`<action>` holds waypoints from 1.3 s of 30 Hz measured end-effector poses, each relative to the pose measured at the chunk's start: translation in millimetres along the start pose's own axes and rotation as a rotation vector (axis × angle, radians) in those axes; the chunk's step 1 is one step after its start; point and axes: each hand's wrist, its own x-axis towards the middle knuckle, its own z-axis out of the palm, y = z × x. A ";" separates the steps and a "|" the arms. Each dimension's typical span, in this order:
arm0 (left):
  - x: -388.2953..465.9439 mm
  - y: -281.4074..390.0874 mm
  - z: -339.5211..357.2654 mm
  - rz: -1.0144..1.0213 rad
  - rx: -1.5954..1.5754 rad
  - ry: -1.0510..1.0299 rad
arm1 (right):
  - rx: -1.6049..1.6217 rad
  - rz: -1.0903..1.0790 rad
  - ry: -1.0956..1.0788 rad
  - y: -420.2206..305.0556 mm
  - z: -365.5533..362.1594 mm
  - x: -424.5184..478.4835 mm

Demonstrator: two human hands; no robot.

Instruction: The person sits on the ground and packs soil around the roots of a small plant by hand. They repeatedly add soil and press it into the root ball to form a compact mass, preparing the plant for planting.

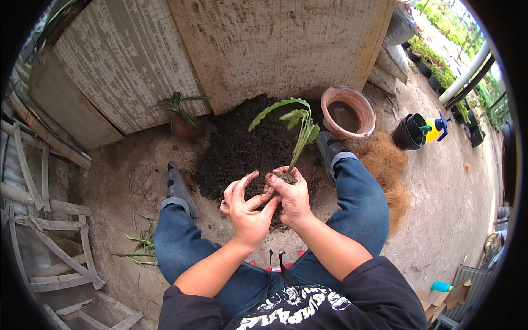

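Observation:
Upright in my right hand (292, 198) stands a leafy green plant (304, 134), its stems rising from a dark root ball (285, 177) that my fingers grip. My left hand (247, 206) is beside it, fingers curved and spread, the fingertips close to the root ball and my right hand; whether they hold any of it I cannot tell. Both hands are smeared with soil. Under and beyond them lies a heap of dark soil (243, 144) on the ground, between my feet.
A muddy bucket (367, 123) with brownish contents stands right of the soil, near brown fibre (385, 173), stacked black pots (406, 133) and a yellow spray bottle (433, 128). Another plant (179, 109) sits by the wall panels (280, 49). Cut leaves (144, 247) lie left.

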 end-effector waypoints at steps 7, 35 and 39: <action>0.0 15.8 -7.2 0.107 0.115 -0.056 | -0.072 -0.045 0.009 -8.3 -5.5 9.6; 20.9 4.1 -21.9 0.215 0.058 -0.206 | -0.162 -0.178 -0.243 -8.5 -14.0 7.0; 21.3 1.0 -25.6 0.283 0.141 -0.243 | -0.430 -0.295 -0.252 -12.6 -9.9 0.3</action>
